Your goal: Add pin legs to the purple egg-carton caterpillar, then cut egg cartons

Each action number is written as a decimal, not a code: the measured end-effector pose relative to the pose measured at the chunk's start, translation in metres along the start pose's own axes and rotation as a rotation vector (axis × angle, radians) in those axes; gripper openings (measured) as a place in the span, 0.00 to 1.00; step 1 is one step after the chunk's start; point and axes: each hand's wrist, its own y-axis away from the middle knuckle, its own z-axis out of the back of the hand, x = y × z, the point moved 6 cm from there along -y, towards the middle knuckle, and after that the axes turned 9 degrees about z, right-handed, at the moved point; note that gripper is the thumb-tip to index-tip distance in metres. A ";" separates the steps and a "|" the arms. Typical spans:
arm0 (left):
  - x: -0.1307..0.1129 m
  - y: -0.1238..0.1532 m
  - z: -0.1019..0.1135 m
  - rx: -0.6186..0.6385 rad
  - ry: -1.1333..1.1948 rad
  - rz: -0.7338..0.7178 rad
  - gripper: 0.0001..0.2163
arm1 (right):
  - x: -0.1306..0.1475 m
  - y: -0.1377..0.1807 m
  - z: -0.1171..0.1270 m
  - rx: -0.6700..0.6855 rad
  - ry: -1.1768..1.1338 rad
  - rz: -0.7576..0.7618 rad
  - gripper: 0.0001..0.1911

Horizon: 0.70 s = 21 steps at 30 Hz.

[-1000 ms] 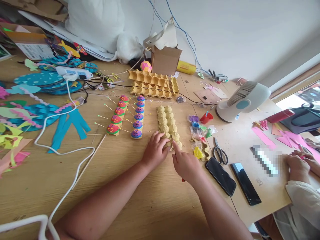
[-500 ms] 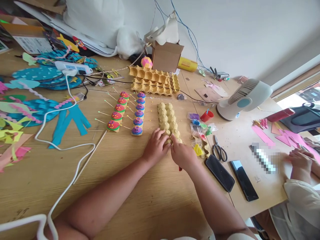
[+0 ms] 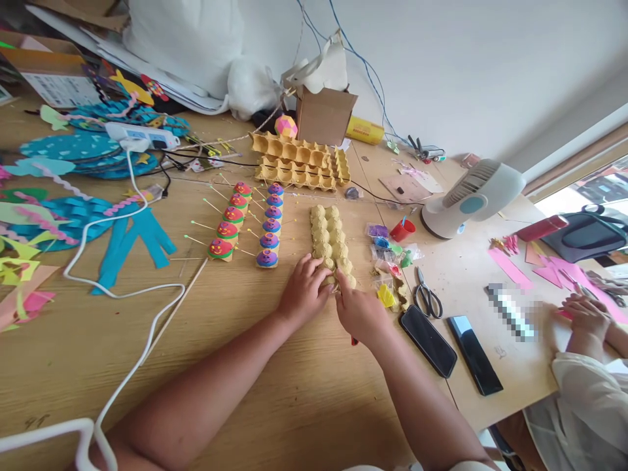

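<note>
A pale yellow pulp egg carton (image 3: 330, 232) lies with its cups upside down in front of me, its two rows pointing away. My left hand (image 3: 305, 288) grips its near end from the left, fingers over the bumps. Close beside it, my right hand (image 3: 362, 313) is closed with the index finger stretched along the carton's near end. A red tip of a tool (image 3: 354, 341) pokes out under that palm; the rest is hidden. To the left stand a row of red-and-green painted cups (image 3: 227, 229) and a row of purple-and-blue painted cups (image 3: 271, 226), both with thin sticks poking out.
Scissors (image 3: 428, 294), two phones (image 3: 428, 341), bags of coloured clay (image 3: 386, 296) and a red cup (image 3: 403, 229) lie right. Egg trays (image 3: 297, 171) and a white fan (image 3: 468, 199) stand farther back. A white cable (image 3: 167, 284) crosses the left side. Another person's hands (image 3: 586, 317) rest at right.
The view has shifted slightly, so things at the right sit a little farther left. Both hands stay at the carton's near end, with the right hand slightly lower.
</note>
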 end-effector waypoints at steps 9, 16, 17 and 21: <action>0.000 0.000 0.000 0.002 -0.029 0.004 0.10 | 0.001 -0.002 0.001 -0.043 0.002 -0.002 0.31; 0.000 -0.002 -0.001 -0.010 -0.005 -0.007 0.10 | 0.000 0.005 0.001 -0.034 0.018 -0.009 0.32; 0.001 -0.002 -0.001 -0.013 -0.010 0.000 0.10 | -0.001 0.003 0.002 -0.038 0.012 -0.010 0.32; 0.002 -0.002 -0.001 -0.007 -0.019 0.003 0.10 | -0.001 -0.001 -0.001 -0.023 -0.015 0.000 0.32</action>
